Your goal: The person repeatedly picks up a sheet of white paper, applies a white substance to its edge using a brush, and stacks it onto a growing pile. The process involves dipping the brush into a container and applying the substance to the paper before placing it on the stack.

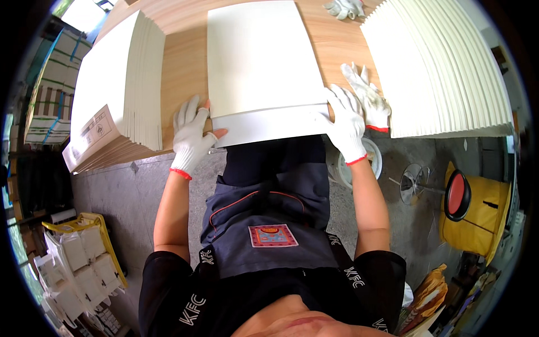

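Note:
A large cream board (261,56) lies lengthwise in the middle of the wooden table. A whiter strip (269,126) shows along its near side, at the table's front edge; whether it is a separate sheet or a folded flap, I cannot tell. My left hand (191,132), in a white glove with bare thumb and index fingertips, has its fingers apart beside the left edge, the thumb at the strip's corner. My gloved right hand (343,121) rests at the right edge with fingers stretched, its thumb over the strip. A loose white glove (368,100) lies just right of it.
Stacks of cream boards stand at left (106,84) and right (443,67). Another glove (343,8) lies at the far side. Below are a white bucket (373,160), a stool with a red and black seat (457,195) and a yellow cart (106,241) with white pieces.

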`<state>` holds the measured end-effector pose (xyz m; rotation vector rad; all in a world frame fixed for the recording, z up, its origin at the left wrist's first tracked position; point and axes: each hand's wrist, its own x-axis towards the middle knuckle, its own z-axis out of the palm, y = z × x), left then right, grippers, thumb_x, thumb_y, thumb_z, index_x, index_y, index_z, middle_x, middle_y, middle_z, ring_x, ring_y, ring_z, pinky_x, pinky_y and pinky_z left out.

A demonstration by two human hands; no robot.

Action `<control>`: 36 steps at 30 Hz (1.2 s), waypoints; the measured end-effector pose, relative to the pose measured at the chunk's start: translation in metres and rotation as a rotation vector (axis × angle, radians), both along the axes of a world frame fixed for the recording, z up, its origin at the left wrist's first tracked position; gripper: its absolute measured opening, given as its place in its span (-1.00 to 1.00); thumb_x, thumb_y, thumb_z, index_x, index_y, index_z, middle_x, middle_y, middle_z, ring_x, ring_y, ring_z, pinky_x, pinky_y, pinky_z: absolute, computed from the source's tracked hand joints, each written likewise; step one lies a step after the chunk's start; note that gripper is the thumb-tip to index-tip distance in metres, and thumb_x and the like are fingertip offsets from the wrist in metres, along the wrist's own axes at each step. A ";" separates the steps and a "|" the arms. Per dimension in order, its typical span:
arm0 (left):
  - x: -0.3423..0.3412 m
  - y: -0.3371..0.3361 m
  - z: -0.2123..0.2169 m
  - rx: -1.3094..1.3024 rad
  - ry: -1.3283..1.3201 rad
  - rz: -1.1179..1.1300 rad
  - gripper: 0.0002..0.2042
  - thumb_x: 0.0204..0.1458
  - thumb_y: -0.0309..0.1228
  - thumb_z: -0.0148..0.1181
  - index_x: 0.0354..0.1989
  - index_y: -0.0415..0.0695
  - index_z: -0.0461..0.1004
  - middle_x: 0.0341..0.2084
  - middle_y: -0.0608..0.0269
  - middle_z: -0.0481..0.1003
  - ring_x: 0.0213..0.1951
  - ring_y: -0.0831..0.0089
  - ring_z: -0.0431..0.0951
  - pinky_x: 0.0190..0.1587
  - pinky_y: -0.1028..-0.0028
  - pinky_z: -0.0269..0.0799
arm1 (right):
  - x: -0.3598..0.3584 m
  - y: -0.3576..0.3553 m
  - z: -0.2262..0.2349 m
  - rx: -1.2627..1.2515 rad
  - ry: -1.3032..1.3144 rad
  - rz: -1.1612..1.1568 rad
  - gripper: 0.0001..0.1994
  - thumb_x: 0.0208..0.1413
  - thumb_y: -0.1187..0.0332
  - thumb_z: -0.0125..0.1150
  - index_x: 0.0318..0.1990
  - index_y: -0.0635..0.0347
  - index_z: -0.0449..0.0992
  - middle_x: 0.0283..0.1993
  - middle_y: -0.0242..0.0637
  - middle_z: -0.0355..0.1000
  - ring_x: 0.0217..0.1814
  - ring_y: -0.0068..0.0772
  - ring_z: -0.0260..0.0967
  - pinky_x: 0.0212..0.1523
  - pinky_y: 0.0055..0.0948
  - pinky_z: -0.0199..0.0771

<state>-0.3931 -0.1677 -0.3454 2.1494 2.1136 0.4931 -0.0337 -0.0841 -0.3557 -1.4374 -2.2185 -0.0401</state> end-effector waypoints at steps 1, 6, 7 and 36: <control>-0.001 -0.001 0.001 -0.007 0.001 0.007 -0.37 -0.13 -0.03 0.38 0.06 -0.18 0.43 0.33 -0.10 0.15 0.36 -0.03 0.04 0.37 0.07 -0.10 | -0.002 0.000 0.002 -0.025 0.013 -0.006 -0.39 -0.02 -0.11 0.31 0.14 0.01 0.48 0.25 -0.21 0.35 0.34 -0.07 0.19 0.32 -0.11 0.17; 0.000 -0.001 0.001 0.000 0.008 0.002 -0.37 -0.13 -0.03 0.37 0.06 -0.18 0.43 0.32 -0.11 0.16 0.36 -0.03 0.06 0.36 0.06 -0.10 | -0.002 -0.002 0.004 -0.025 -0.011 -0.022 -0.38 -0.02 -0.11 0.31 0.14 0.03 0.47 0.25 -0.21 0.35 0.33 -0.07 0.20 0.32 -0.12 0.18; 0.000 -0.001 0.002 0.006 0.008 0.000 -0.38 -0.13 -0.03 0.37 0.05 -0.18 0.44 0.31 -0.11 0.16 0.35 -0.03 0.06 0.36 0.06 -0.10 | -0.002 -0.002 0.004 -0.022 -0.006 -0.014 -0.38 -0.02 -0.11 0.31 0.14 0.04 0.47 0.25 -0.21 0.36 0.33 -0.08 0.20 0.32 -0.13 0.18; 0.003 -0.002 0.011 -0.117 0.011 0.055 -0.32 -0.08 0.07 0.31 0.16 -0.12 0.40 0.38 0.00 0.07 0.38 -0.07 -0.02 0.39 0.11 -0.07 | 0.001 0.002 -0.002 -0.022 -0.027 0.011 -0.33 0.00 -0.09 0.30 0.19 0.15 0.45 0.29 -0.16 0.33 0.36 -0.07 0.18 0.35 -0.13 0.12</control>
